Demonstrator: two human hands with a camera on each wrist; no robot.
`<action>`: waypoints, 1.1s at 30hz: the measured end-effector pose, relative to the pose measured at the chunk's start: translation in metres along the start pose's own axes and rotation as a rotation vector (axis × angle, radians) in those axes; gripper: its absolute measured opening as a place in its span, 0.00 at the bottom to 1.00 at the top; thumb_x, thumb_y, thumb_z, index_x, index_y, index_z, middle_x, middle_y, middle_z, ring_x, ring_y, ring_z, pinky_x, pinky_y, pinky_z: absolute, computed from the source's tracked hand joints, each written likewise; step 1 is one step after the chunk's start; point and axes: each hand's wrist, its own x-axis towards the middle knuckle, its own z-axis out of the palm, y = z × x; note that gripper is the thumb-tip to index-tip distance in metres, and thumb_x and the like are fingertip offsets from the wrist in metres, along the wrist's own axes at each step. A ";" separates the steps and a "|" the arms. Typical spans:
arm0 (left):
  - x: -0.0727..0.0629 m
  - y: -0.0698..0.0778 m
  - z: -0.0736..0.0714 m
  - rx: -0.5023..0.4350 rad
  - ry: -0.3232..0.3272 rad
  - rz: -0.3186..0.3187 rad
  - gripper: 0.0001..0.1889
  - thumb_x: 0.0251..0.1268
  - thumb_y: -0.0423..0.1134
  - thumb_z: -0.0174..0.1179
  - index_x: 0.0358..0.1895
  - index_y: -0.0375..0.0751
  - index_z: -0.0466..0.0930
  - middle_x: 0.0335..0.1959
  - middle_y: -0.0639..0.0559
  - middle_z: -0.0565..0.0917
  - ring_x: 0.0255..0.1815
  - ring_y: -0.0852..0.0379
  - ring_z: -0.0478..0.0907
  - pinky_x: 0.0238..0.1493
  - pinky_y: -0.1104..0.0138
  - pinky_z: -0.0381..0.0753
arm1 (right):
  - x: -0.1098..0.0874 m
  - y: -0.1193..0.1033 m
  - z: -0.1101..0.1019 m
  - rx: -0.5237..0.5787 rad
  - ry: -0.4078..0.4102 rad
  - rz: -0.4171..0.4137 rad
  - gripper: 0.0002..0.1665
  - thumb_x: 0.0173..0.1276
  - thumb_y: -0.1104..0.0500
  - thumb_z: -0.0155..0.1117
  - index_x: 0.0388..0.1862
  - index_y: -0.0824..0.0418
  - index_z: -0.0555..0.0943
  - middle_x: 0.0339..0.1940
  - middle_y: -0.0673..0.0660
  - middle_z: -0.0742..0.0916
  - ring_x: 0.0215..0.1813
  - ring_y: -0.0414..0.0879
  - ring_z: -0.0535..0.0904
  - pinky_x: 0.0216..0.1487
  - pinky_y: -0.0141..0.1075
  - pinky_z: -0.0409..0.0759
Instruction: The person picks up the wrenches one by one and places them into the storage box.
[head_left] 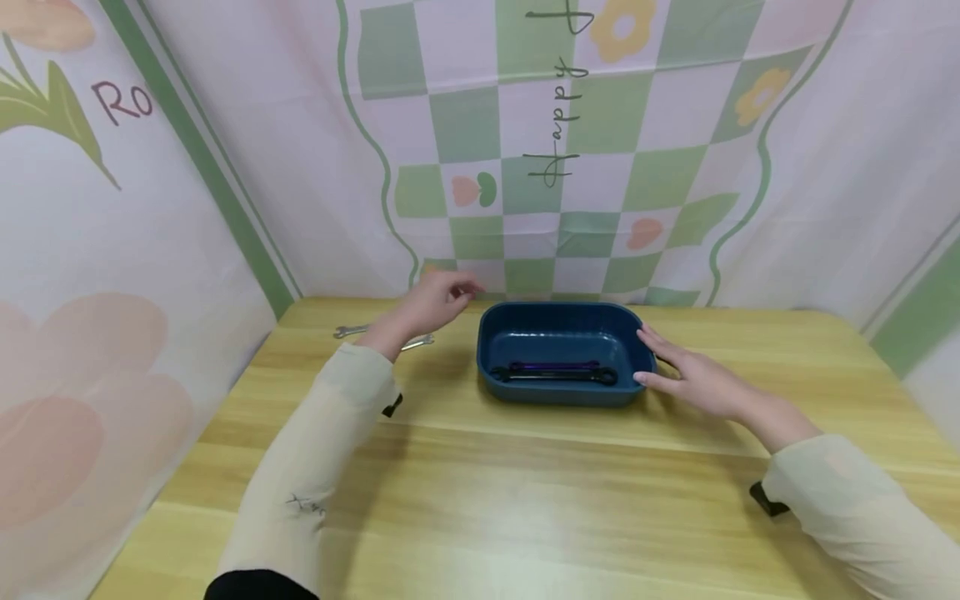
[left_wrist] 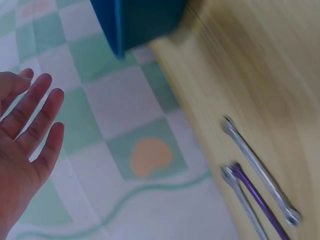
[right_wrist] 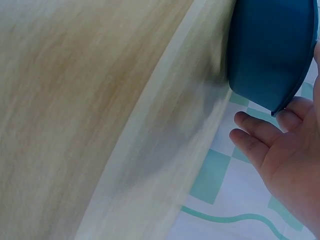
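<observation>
"Blue bin (head_left: 555, 396): where is it?"
"On the table (head_left: 525, 500), its right end touched by the right hand's (head_left: 697, 379) spread fingers."
"And the left hand (head_left: 437, 302)?"
"Fingers loosely bent, holding nothing, in the air beside the bin."

Blue bin (head_left: 558, 395) is sitting upright; black wrench (head_left: 553, 376) and purple wrench (head_left: 555, 366) are lying inside, side by side. Two silver wrenches (left_wrist: 259, 167) and second purple wrench (left_wrist: 260, 201) are lying left of it.
</observation>
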 end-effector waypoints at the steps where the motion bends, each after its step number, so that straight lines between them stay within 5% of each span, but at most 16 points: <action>1: -0.004 -0.005 -0.002 -0.001 0.007 -0.005 0.14 0.76 0.29 0.53 0.58 0.36 0.84 0.52 0.43 0.86 0.52 0.49 0.81 0.56 0.58 0.80 | 0.000 0.000 0.000 0.001 -0.001 0.001 0.51 0.79 0.40 0.56 0.86 0.61 0.44 0.84 0.66 0.47 0.77 0.76 0.52 0.70 0.72 0.55; 15: -0.046 -0.074 -0.007 -0.052 -0.030 -0.203 0.17 0.75 0.26 0.52 0.62 0.30 0.79 0.55 0.34 0.83 0.53 0.41 0.80 0.57 0.52 0.81 | 0.001 0.003 0.000 0.013 -0.002 -0.003 0.51 0.79 0.40 0.56 0.86 0.60 0.44 0.85 0.65 0.47 0.78 0.76 0.51 0.70 0.72 0.54; 20: -0.054 -0.087 -0.004 -0.061 -0.059 -0.285 0.18 0.73 0.26 0.53 0.63 0.29 0.78 0.54 0.34 0.83 0.56 0.39 0.80 0.59 0.51 0.80 | 0.001 0.003 0.000 0.009 -0.009 0.002 0.51 0.79 0.39 0.56 0.86 0.60 0.44 0.85 0.65 0.47 0.77 0.76 0.51 0.70 0.72 0.54; 33: -0.059 -0.102 0.009 -0.047 -0.100 -0.322 0.19 0.72 0.27 0.58 0.64 0.29 0.78 0.55 0.34 0.82 0.59 0.35 0.78 0.64 0.48 0.76 | 0.001 0.005 0.000 0.007 0.000 -0.003 0.51 0.79 0.41 0.57 0.86 0.60 0.45 0.85 0.65 0.47 0.78 0.75 0.51 0.70 0.71 0.54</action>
